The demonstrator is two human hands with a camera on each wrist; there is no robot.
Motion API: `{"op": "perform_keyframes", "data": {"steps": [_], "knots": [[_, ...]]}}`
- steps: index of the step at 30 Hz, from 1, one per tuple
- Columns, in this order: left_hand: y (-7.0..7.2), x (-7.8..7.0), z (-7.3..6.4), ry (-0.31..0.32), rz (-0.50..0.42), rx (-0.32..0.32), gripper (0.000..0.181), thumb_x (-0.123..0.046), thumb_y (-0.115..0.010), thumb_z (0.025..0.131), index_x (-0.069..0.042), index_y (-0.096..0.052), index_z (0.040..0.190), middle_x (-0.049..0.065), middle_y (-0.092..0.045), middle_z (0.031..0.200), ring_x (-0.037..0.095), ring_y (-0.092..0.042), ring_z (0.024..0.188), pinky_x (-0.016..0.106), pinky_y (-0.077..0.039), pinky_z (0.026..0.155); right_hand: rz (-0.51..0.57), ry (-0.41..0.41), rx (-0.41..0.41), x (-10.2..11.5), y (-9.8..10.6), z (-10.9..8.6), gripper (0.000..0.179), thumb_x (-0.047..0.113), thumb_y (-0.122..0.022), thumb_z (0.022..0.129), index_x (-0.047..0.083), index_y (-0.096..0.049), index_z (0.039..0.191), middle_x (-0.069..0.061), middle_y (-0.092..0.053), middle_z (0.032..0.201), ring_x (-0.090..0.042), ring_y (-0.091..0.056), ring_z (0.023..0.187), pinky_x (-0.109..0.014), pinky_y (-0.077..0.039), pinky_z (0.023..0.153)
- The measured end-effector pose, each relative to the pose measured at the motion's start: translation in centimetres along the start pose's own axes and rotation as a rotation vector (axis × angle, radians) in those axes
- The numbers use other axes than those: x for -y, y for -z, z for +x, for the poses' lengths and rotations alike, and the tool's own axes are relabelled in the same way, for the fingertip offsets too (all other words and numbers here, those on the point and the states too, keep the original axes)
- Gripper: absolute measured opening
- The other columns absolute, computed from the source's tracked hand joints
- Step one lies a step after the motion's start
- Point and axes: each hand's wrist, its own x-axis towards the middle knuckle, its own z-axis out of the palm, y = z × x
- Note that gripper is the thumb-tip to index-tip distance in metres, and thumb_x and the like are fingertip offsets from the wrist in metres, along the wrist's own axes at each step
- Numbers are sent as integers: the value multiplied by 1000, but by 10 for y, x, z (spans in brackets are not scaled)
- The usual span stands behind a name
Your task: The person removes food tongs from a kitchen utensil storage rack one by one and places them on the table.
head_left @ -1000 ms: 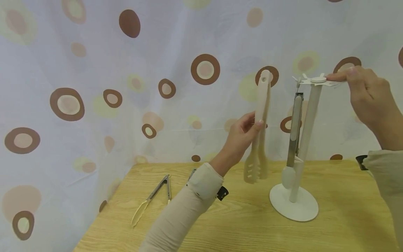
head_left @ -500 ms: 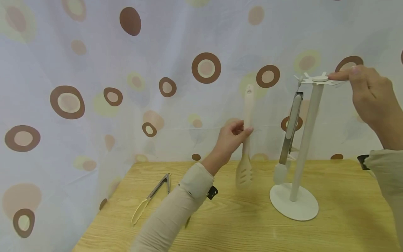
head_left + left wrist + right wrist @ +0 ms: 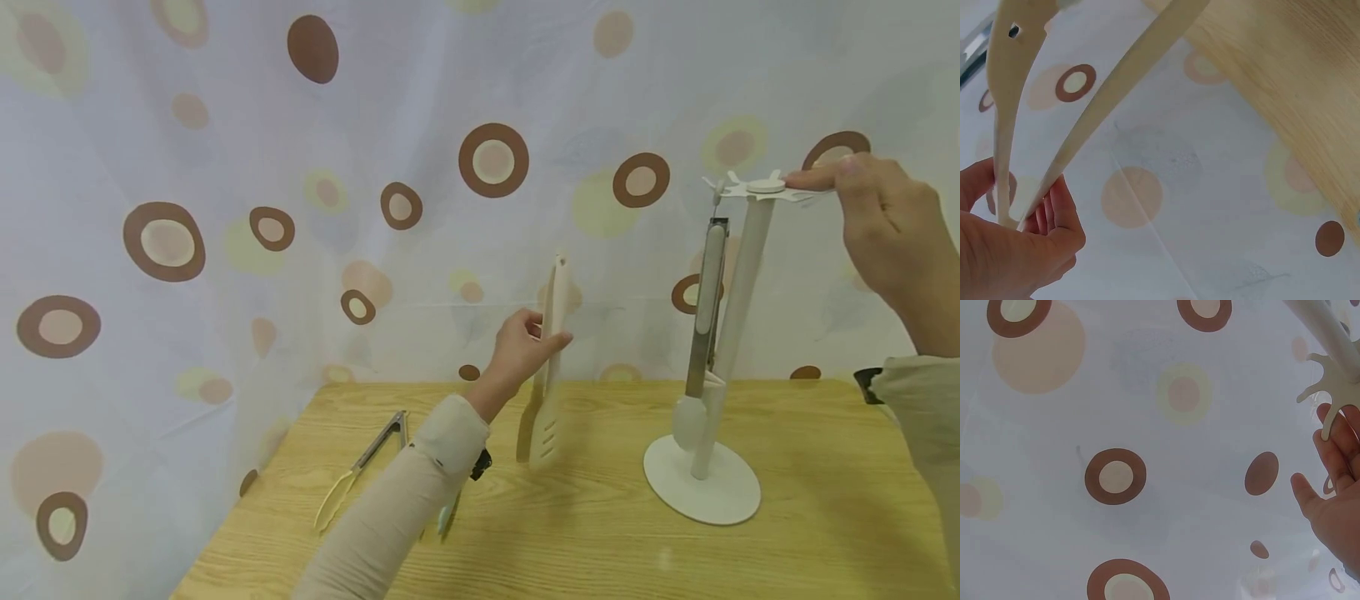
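Cream tongs (image 3: 550, 429) with a slotted head hang upright in my left hand (image 3: 516, 354), above the table. In the left wrist view, that hand grips them near the hinge end between thumb and fingers, and the two arms spread apart. My right hand (image 3: 892, 233) touches the top of a white utensil stand (image 3: 752, 258) with its index finger. The right wrist view shows this hand's fingers by the stand's hooked top (image 3: 1338, 387), with the thumb apart. From a hook on the stand's left side hang metal tongs (image 3: 707, 300) with pale tips.
Metal tongs (image 3: 367, 454) with yellowish tips lie spread on the wooden table (image 3: 600, 542) at the left. Another utensil (image 3: 447, 514) with a pale blue-green tip is partly hidden under the left forearm. A patterned curtain (image 3: 420, 100) stands behind the table.
My left hand has carried the cream tongs left and down, away from the stand, and they have turned. The hanging tongs swung slightly. My right hand has stayed at the stand's top.
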Motion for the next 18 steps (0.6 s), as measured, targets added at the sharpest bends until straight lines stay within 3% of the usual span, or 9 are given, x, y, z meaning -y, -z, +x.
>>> {"op": "perform_keyframes", "data": {"steps": [3,6,10,13,18], "knots": [[0,9,0,20,74,-7,41,-24,-76,85,1,-57,111,7,-56,90,17,-55,76,28,-49,63,3,6,-2,0,0,0,50,23,-22,107,-8,-56,126,-19,-42,144,-27,-25,141,-46,-6,116],[0,20,1,38,143,-12,42,-25,-76,84,1,-55,109,8,-56,90,18,-55,76,29,-49,63,3,-16,2,0,1,1,50,24,-22,107,-6,-57,126,-9,-45,143,-26,-25,141,-46,-7,116],[-1,34,2,67,214,-12,41,-24,-78,83,1,-52,104,10,-55,92,21,-57,78,31,-51,64,15,-56,1,-1,2,2,49,28,-23,107,-1,-59,126,15,-47,135,-23,-26,141,-45,-8,117],[-2,46,2,83,269,-6,43,-25,-78,82,1,-51,103,9,-52,93,21,-54,80,31,-49,66,19,-51,-11,-1,1,2,48,28,-24,107,0,-60,125,20,-48,130,-23,-28,140,-46,-8,116],[-3,63,2,100,360,-2,45,-25,-78,82,3,-52,103,9,-50,91,21,-50,78,32,-47,66,14,-18,-33,-2,0,3,49,27,-25,107,-3,-60,122,24,-48,123,-12,-32,134,-46,-9,116]]}}
